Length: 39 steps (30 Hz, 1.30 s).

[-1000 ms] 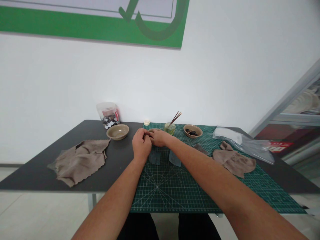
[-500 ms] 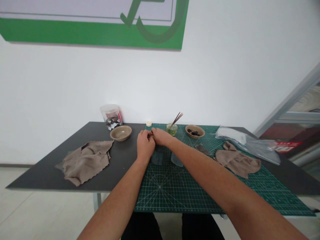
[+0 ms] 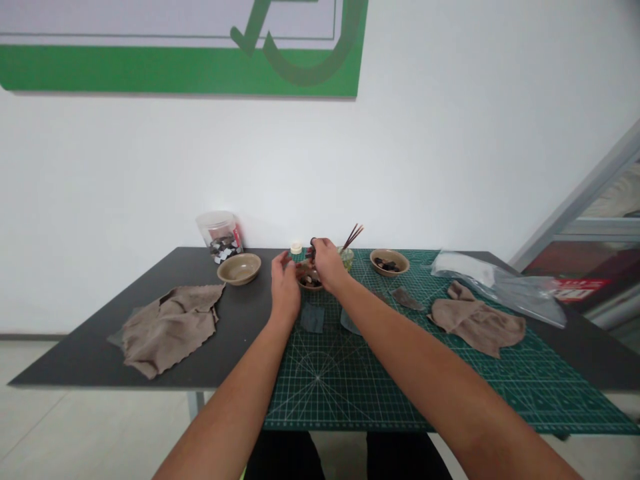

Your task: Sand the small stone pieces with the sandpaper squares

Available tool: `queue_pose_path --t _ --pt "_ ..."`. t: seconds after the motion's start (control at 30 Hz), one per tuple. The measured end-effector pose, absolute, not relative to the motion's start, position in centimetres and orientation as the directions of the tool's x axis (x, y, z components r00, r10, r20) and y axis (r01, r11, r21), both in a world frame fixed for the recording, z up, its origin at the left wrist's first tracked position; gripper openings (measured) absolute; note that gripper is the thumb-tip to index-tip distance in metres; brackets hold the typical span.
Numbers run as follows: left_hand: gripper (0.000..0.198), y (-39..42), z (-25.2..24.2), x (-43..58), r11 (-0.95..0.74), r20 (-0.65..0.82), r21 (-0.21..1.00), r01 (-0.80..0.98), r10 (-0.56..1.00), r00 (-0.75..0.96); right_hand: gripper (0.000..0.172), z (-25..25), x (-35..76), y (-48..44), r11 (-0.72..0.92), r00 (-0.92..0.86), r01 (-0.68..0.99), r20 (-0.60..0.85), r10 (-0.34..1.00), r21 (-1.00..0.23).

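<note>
My right hand [image 3: 330,267] is closed on a small dark piece [image 3: 313,245], pinched above a small brown bowl [image 3: 311,285] holding dark and tan bits. The bowl's back is partly hidden by my hands. At its left side my left hand [image 3: 286,287] has thumb and fingers apart, with nothing I can make out in them. Just behind stands a small bottle with a white cap [image 3: 297,248]. A glass jar [image 3: 347,259] with several thin brushes or sticks [image 3: 353,236] is partly covered by my right hand. Nearer me, a dark translucent square [image 3: 313,318] lies on the green cutting mat [image 3: 320,393].
Left are a brown bowl [image 3: 239,269], a clear tub of dark and white chips [image 3: 223,239] and a brown cloth [image 3: 173,327]. Right are a bowl of dark pieces [image 3: 390,263], a grey-brown sheet [image 3: 407,298], a crumpled cloth [image 3: 475,325] and a plastic bag [image 3: 500,287].
My hands, close together before, have moved apart. The bowl between them and the dark piece in my right hand now show. The view has shifted slightly.
</note>
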<state>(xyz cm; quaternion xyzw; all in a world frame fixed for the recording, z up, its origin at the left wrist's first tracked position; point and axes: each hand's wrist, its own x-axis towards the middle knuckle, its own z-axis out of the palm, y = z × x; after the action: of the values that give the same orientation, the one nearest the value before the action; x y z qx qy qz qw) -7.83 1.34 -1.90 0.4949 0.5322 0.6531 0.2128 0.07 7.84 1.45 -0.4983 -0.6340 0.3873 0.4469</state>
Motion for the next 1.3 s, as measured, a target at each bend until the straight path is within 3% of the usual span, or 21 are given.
queue_pose_path --t 0.03,0.1,0.17,0.27,0.43,0.53,0.67,0.8,0.9,1.0,1.3 --pt "0.035 1.4 -1.8 -7.8 -0.357 0.318 0.934 -0.003 0.834 -0.451 0.026 1.4 -0.6 7.4 0.210 -0.043 0.211 0.205 0.978 -0.955" --pt "0.036 1.5 -1.7 -7.9 -0.338 0.140 0.827 -0.449 0.897 -0.418 0.020 1.1 -2.0 6.3 0.319 0.037 0.163 0.329 0.944 -0.934" --pt "0.038 1.5 -1.5 -8.1 -0.277 0.057 0.690 -0.669 0.942 -0.331 0.015 0.7 -3.4 5.1 0.462 -0.010 0.210 0.470 0.882 -0.862" --pt "0.038 1.6 -1.5 -8.9 -0.205 -0.007 0.543 -0.814 0.969 -0.249 0.013 0.2 -4.9 4.0 0.542 -0.125 0.343 0.535 0.836 -0.767" --pt "0.026 2.1 -1.7 -9.7 -0.285 0.109 0.412 -0.866 0.959 -0.264 0.008 0.4 -5.4 3.5 0.620 -0.266 0.528 0.580 0.770 -0.580" --pt "0.030 2.3 -1.9 -9.7 -0.279 0.135 0.375 -0.884 0.960 -0.245 0.012 0.4 -5.4 3.2 0.628 -0.285 0.571 0.591 0.755 -0.528" --pt "0.030 2.4 -2.0 -9.9 -0.236 -0.023 0.387 -0.891 0.964 -0.265 0.012 0.5 -4.6 2.9 0.643 -0.279 0.567 0.614 0.738 -0.515" --pt "0.030 2.3 -1.6 -10.3 -0.209 -0.182 0.443 -0.872 0.931 -0.316 0.017 1.0 -1.6 3.9 0.678 -0.338 0.617 0.644 0.687 -0.399" --pt "0.028 2.0 -1.0 -10.2 -0.176 -0.280 0.494 -0.851 0.895 -0.348 0.023 0.8 1.2 5.7 0.528 -0.346 0.795 0.492 0.799 -0.299" --pt "0.028 1.7 -0.6 -10.0 -0.149 -0.305 0.515 -0.844 0.888 -0.343 0.031 0.2 2.6 7.4 0.513 -0.451 0.839 0.298 0.842 -0.180" --pt "0.034 1.3 -0.2 -9.8 -0.143 -0.301 0.563 -0.814 0.882 -0.363 0.041 -0.7 1.5 8.0 0.768 -0.765 0.640 0.111 0.634 0.032"
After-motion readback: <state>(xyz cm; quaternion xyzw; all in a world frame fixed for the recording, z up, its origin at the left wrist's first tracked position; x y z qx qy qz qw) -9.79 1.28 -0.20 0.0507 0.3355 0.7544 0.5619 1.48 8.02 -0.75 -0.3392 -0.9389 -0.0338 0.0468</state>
